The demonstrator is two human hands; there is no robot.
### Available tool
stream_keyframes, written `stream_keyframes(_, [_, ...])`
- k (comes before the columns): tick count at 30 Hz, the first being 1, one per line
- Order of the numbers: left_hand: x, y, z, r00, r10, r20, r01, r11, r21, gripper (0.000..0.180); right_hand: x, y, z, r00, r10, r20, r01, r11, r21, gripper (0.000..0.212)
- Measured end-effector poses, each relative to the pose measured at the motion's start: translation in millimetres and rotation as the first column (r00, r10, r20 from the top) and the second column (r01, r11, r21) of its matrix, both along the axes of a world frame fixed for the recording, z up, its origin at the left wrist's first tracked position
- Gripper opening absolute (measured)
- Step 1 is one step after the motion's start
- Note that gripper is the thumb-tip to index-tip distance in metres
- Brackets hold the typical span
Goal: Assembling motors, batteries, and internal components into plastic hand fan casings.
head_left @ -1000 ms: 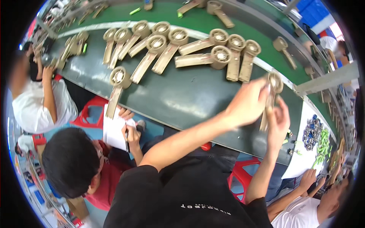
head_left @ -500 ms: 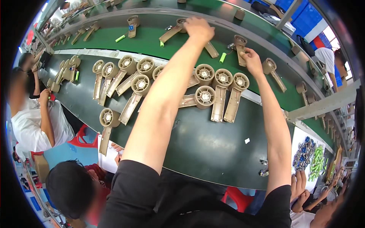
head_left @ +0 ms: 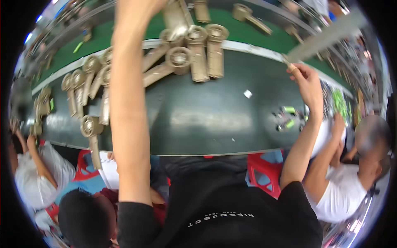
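Observation:
My left hand [head_left: 140,9] reaches to the top edge, smeared by motion, its fingers partly out of the picture. Beside it is a blurred tan handheld fan body [head_left: 175,20]; whether I grip it cannot be told. My right hand [head_left: 308,84] is over the table's right side, thumb and fingers pinched together; anything between them is too small to make out. In the middle, several tan fan bodies lie with round heads and open handles, among them one fan body [head_left: 216,49] and another sideways fan body [head_left: 178,60]. More fan bodies [head_left: 91,68] lie left of my left forearm.
On the dark table [head_left: 194,111] lie a white scrap [head_left: 247,94] and small parts with green cells [head_left: 288,110]. Behind runs a green conveyor [head_left: 248,35] carrying fan bodies. A pile of green cells [head_left: 340,103] is at right. A grey post [head_left: 326,35] crosses above. Co-workers sit on both sides.
My view has swung to the right. My right hand has left the fan body at the conveyor and come back over the table's right side. My left hand remains stretched far forward, now blurred.

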State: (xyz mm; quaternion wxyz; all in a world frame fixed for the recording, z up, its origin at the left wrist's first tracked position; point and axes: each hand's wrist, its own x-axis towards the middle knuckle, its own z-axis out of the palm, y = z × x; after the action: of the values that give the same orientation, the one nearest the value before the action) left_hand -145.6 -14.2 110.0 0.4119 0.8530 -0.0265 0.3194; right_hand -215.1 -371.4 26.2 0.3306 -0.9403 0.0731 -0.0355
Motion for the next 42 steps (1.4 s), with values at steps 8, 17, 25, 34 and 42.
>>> stream_keyframes(8, [-157.1,-78.7,-121.8,0.966,-0.242,-0.085,0.251,0.961,0.115,0.058,-101.7,-83.5,-33.2,0.979,0.188,0.074,-0.148,0.917,-0.37,0.034])
stream_keyframes(17, [-169.2,-108.1,-162.3,0.988,-0.15,0.02,0.15,0.988,0.033,0.051,-123.5,-150.7,-43.7,0.994,-0.049,0.097,0.074,0.96,-0.27,0.029])
stream_keyframes(25, [-207.0,-121.6,-117.8,0.829,-0.412,0.377,0.53,0.794,-0.297,0.041,-130.6,-24.1,-25.0,0.891,0.021,0.453,-0.195,0.92,0.341,0.024])
stream_keyframes(34, [-215.3,-80.9,-127.5,0.919,-0.387,0.076,0.368,0.77,-0.522,0.023,-131.2,76.5,-56.0,0.953,0.13,0.273,-0.226,0.907,0.356,0.033])
stream_keyframes(42, [-202.0,-46.5,-135.6,0.818,-0.387,-0.426,0.286,0.916,-0.283,0.021,-120.4,80.2,-83.5,0.951,0.257,0.17,-0.306,0.849,0.431,0.023])
